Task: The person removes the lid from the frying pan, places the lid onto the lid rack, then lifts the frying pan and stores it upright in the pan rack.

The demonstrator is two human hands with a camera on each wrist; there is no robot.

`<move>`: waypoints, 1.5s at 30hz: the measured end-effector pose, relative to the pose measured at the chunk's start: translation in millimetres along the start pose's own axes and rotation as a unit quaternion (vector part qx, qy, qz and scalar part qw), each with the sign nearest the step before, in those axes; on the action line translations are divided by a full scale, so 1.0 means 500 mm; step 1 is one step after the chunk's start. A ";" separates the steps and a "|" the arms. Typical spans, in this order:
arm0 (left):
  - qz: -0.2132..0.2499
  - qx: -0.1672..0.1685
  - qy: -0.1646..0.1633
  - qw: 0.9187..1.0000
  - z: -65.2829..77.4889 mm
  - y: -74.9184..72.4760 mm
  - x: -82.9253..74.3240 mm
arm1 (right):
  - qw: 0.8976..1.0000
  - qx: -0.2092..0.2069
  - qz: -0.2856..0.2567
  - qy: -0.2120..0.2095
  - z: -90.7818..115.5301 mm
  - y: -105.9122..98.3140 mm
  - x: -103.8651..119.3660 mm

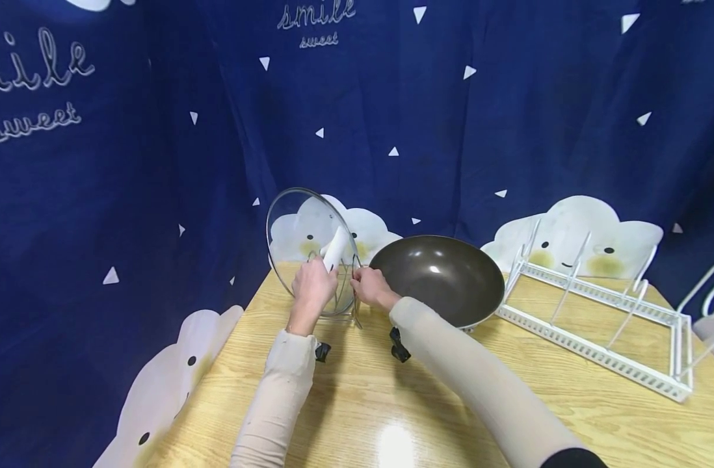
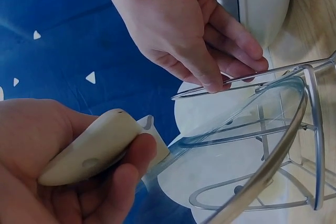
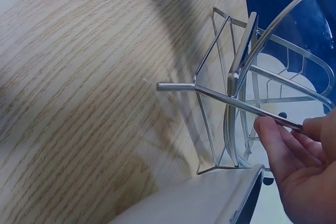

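Lid point(image 1: 298, 244) leans on edge just beyond the left grip point(image 1: 315, 283) and to the left of the right grip point(image 1: 371, 286). Blue curtain point(image 1: 369, 97), printed with white clouds, triangles and lettering, hangs beyond both grips and off to their left. Beneath them spreads the wood-grain bench point(image 1: 363, 396). A white rack point(image 1: 591, 351) sits well to the right of the right grip. The wok point(image 1: 445, 279), dark inside and pale outside, is just beside the right grip, on its right. The lid itself is clear glass with a metal rim; its lower edge sits among the wires of the stand point(image 2: 315, 135), between the grips and partly below them. Thumb and fingers of the right grip pinch a metal rod point(image 3: 257, 111) of that stand. The lid's white handle point(image 2: 92, 148) lies within the left grip, whose fingers curl round it.
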State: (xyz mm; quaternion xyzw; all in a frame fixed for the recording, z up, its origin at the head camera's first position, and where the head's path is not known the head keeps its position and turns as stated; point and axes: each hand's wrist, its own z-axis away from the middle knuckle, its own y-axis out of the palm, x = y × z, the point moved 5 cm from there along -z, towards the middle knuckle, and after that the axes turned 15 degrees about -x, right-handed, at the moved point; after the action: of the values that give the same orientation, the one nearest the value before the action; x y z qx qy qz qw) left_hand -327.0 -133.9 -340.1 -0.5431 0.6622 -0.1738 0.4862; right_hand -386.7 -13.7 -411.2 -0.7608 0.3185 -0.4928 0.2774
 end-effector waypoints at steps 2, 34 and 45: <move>0.001 0.001 -0.003 1.000 0.001 -0.001 -0.002 | 1.000 -0.002 0.003 0.001 0.000 0.001 -0.001; -0.013 -0.070 0.089 0.994 -0.013 -0.089 -0.064 | 0.998 0.030 0.055 -0.022 -0.006 -0.147 0.007; -0.012 0.024 0.176 0.984 0.029 -0.047 -0.133 | 0.990 0.073 0.118 -0.037 0.044 -0.257 -0.026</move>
State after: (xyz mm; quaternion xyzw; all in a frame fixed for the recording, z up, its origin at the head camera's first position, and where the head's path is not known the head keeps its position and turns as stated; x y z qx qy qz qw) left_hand -306.0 -78.8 -298.7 -0.5007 0.7262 -0.2880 0.3727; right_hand -343.4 81.2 -331.9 -0.7134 0.3588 -0.4502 0.3995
